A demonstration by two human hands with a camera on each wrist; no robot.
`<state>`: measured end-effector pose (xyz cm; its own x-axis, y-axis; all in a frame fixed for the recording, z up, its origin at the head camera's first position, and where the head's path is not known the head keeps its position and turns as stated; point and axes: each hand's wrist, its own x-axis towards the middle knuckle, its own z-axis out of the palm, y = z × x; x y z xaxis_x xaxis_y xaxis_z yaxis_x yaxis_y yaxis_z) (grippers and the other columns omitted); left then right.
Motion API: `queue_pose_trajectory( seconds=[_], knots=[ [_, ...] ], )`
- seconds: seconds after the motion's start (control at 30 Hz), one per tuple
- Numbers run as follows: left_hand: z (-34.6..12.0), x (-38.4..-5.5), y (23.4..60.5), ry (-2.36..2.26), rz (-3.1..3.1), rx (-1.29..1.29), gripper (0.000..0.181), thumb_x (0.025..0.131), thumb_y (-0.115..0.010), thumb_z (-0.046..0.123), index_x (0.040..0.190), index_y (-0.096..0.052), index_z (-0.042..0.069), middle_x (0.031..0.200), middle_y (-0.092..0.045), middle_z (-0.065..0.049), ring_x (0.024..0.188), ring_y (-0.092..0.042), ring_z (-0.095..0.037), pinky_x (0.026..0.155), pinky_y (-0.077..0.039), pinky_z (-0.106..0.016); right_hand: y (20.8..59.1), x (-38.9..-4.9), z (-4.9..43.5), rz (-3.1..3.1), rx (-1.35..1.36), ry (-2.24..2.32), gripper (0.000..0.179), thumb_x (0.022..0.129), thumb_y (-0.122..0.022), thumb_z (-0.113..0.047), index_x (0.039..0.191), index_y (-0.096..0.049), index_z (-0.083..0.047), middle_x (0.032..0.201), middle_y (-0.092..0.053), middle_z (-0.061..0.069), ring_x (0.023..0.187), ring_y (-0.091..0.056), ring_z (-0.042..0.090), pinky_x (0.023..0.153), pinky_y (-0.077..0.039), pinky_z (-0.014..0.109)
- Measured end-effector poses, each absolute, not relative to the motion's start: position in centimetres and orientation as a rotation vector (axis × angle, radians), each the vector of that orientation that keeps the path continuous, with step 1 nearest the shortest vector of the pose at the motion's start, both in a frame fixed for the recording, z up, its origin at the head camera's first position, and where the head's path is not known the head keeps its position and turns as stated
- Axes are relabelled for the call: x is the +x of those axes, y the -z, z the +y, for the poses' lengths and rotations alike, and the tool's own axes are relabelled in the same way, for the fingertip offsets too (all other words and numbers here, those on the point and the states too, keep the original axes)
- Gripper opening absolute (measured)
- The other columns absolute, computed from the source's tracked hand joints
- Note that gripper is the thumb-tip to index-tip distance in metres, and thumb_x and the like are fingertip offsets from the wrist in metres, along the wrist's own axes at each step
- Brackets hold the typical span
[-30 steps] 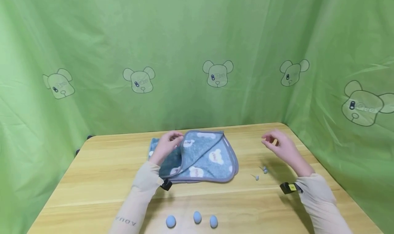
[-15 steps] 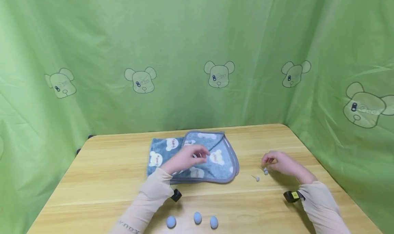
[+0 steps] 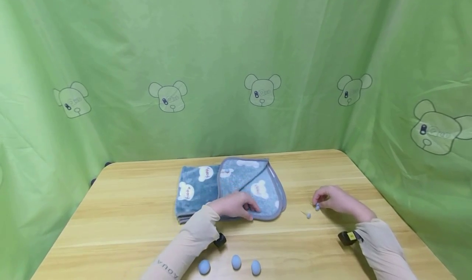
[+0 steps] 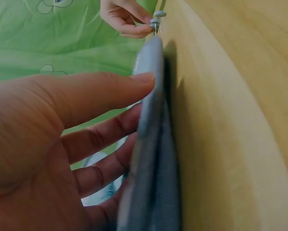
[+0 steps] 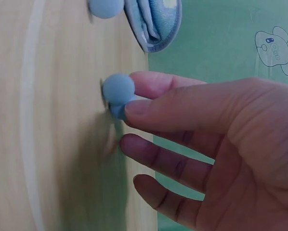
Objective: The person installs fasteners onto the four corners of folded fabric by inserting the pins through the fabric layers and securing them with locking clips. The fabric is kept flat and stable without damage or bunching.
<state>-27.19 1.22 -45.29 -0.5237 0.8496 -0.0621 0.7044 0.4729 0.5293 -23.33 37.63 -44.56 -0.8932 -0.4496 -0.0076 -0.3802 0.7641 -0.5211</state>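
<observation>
A folded blue fleece blanket [image 3: 199, 190] with white bear shapes lies on the table. My left hand [image 3: 236, 205] is at its front edge, and in the left wrist view the thumb [image 4: 110, 91] touches the edge while the loosely bent fingers lie against the upper side. At the right, my right hand [image 3: 333, 198] pinches a small blue ball [image 5: 118, 111] between thumb and index finger, low over the tabletop. Another small blue ball [image 5: 119, 88] is right against it. Nearby lies a small blue ball with a thin stem [image 3: 308, 215].
Several larger blue egg-shaped balls stand in a row at the front: a left one [image 3: 204, 267], a middle one [image 3: 236, 262] and a right one [image 3: 256, 267]. The wooden table [image 3: 110, 214] is bordered behind and at the sides by a green curtain [image 3: 214, 128].
My left hand has moved from the blanket's left fold right and toward me to its front edge. My right hand has come down onto the small blue balls. The larger balls have not moved.
</observation>
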Motion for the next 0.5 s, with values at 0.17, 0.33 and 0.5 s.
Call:
queue_pose_trajectory(
  seconds=[0.17,0.33,0.5],
  knots=[
    [1.68,-27.00,45.87,-0.574,2.465,1.329,0.032,0.079,-0.081,0.016,0.108,-0.067,0.020,0.105,-0.066,0.006,0.097,-0.057,-0.005,0.088,-0.045,-0.016,44.85,-23.50,37.53,2.853,-0.685,0.747,0.011,0.079,-0.073,-0.003,0.083,-0.069,-0.013,0.084,-0.068,-0.003,0.079,-0.055,0.001,0.071,-0.048,0.022],
    [2.08,-26.87,46.22,-0.510,2.537,1.331,0.027,0.081,-0.079,0.018,0.103,-0.064,0.022,0.102,-0.063,0.006,0.096,-0.056,-0.006,0.087,-0.044,-0.017,45.12,-23.62,37.43,2.857,-0.672,0.745,0.012,0.078,-0.072,-0.001,0.083,-0.069,-0.011,0.083,-0.068,-0.003,0.077,-0.055,0.000,0.071,-0.049,0.021],
    [2.15,-26.83,46.18,-0.538,2.564,1.340,0.009,0.092,-0.067,0.023,0.101,-0.066,0.021,0.099,-0.064,0.007,0.091,-0.056,-0.004,0.084,-0.045,-0.018,45.24,-23.64,37.38,2.859,-0.652,0.740,0.011,0.078,-0.073,-0.002,0.083,-0.069,-0.011,0.082,-0.067,-0.003,0.076,-0.054,-0.001,0.070,-0.048,0.021]
  ],
)
